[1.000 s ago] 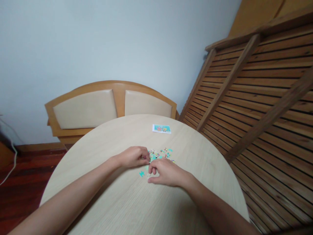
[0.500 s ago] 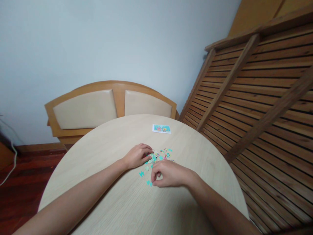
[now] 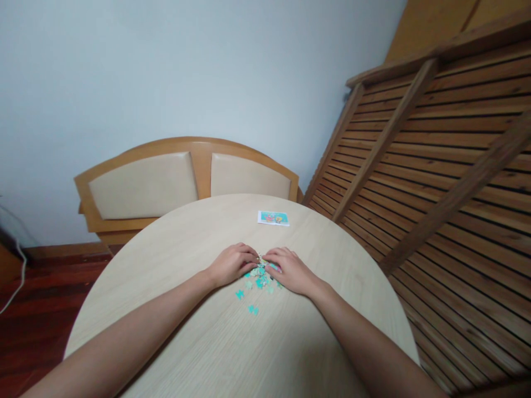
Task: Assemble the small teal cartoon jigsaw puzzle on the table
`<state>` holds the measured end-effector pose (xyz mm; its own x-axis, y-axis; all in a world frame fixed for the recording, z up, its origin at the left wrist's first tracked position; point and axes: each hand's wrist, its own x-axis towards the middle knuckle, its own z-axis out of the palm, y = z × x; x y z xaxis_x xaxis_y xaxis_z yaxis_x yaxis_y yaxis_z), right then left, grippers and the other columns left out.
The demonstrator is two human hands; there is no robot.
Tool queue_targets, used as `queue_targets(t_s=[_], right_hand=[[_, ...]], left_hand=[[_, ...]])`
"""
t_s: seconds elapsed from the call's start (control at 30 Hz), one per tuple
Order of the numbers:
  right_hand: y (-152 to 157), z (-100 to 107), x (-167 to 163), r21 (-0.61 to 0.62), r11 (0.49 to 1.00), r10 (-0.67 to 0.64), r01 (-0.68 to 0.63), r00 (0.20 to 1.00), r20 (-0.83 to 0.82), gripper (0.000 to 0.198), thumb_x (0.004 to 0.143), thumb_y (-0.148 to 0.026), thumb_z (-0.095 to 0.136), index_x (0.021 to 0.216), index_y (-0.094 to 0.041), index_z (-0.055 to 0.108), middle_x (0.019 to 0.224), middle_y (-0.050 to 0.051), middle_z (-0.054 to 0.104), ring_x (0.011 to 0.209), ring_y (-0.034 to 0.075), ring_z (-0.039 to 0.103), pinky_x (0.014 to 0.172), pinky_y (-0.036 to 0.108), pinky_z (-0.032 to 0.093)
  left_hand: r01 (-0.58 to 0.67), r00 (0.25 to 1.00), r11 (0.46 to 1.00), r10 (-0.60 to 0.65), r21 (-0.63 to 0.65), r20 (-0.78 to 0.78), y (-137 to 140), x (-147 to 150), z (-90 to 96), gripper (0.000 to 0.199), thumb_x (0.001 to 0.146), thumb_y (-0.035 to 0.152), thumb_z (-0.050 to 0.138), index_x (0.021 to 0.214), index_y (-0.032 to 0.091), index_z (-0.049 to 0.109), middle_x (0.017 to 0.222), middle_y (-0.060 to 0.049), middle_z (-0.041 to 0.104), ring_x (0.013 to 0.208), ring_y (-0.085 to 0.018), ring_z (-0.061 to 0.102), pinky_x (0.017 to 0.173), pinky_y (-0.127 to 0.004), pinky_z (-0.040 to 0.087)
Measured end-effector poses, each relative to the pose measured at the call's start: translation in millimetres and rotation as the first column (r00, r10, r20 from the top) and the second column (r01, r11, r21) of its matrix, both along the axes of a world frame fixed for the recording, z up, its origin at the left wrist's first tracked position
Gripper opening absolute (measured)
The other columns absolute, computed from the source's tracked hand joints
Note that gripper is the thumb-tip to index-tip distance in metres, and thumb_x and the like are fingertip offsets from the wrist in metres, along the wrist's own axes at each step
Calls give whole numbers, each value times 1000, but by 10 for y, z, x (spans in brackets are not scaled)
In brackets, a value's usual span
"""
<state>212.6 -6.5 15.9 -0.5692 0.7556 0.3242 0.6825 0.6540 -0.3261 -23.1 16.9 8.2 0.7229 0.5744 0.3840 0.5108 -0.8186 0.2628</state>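
- Resting at the left edge of a small heap of puzzle pieces (image 3: 260, 272), the left hand (image 3: 233, 265) is held low over the round table (image 3: 199, 342); its fingers are curved and close together, its thumb set slightly below them, and whether a piece is pinched cannot be told.
- The right hand (image 3: 290, 271) is placed opposite, at the heap's right side, its fingers bent inward with the thumb just beneath; part of the heap is covered by it, and whether anything is gripped cannot be told.
- Between the two sets of fingertips, mostly turquoise and pale green pieces are jumbled, some overlapped.
- Nearer the person, a turquoise piece (image 3: 239, 294) is seen lying loose, and nearest of all another turquoise shape (image 3: 253, 310); whether it is made of one piece or two cannot be told.
- Beyond the heap, a picture card (image 3: 274, 218) is laid flat, printed with colourful figures on turquoise.
- Past the table's far edge, a wooden headboard (image 3: 199, 146) with cream panels (image 3: 145, 188) is set before a pale wall (image 3: 207, 66).
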Motion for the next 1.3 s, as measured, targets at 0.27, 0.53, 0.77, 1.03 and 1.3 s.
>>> queue_targets(t_s=[0.27, 0.53, 0.77, 1.03, 1.3], right_hand=[[5, -30, 32, -13, 1000, -27, 27, 1000, -13, 18, 90, -30, 65, 105, -22, 71, 111, 6, 69, 107, 21, 58, 94, 36, 41], [5, 72, 97, -36, 995, -95, 96, 995, 34, 13, 85, -20, 64, 93, -22, 73, 97, 4, 73, 99, 21, 61, 87, 34, 39], [32, 70, 150, -45, 988, -142, 144, 988, 57, 18, 85, -23, 63, 99, -22, 75, 100, 4, 74, 99, 21, 62, 89, 34, 39], [15, 67, 108, -65, 989, -131, 133, 991, 38, 15, 84, -26, 66, 95, -22, 75, 95, 5, 73, 95, 22, 63, 86, 33, 40], [34, 29, 73, -151, 982, -133, 113, 983, -128, 12, 83, -20, 62, 88, -20, 73, 88, 3, 74, 83, 18, 66, 75, 27, 45]], left_hand=[[-58, 997, 991, 64, 122, -47, 46, -129, 113, 27, 103, 32, 46, 105, 20, 70, 105, -8, 71, 99, -21, 61, 88, -33, 46], [-256, 956, 955, 273, 152, -105, 205, -289, 29, 20, 98, 25, 53, 94, 17, 71, 101, -9, 72, 96, -22, 61, 84, -34, 47], [-267, 960, 958, 274, 100, -58, 156, -205, -7, 23, 99, 30, 52, 100, 21, 73, 107, -6, 71, 98, -22, 63, 89, -34, 49], [-2, 998, 996, 8, 87, -67, -3, -40, -3, 23, 99, 32, 55, 113, 26, 71, 114, -5, 68, 105, -22, 60, 93, -35, 47], [-11, 1000, 997, 11, 72, 7, -14, -7, 4, 24, 100, 34, 51, 104, 24, 73, 107, -6, 69, 101, -21, 61, 90, -33, 48]])
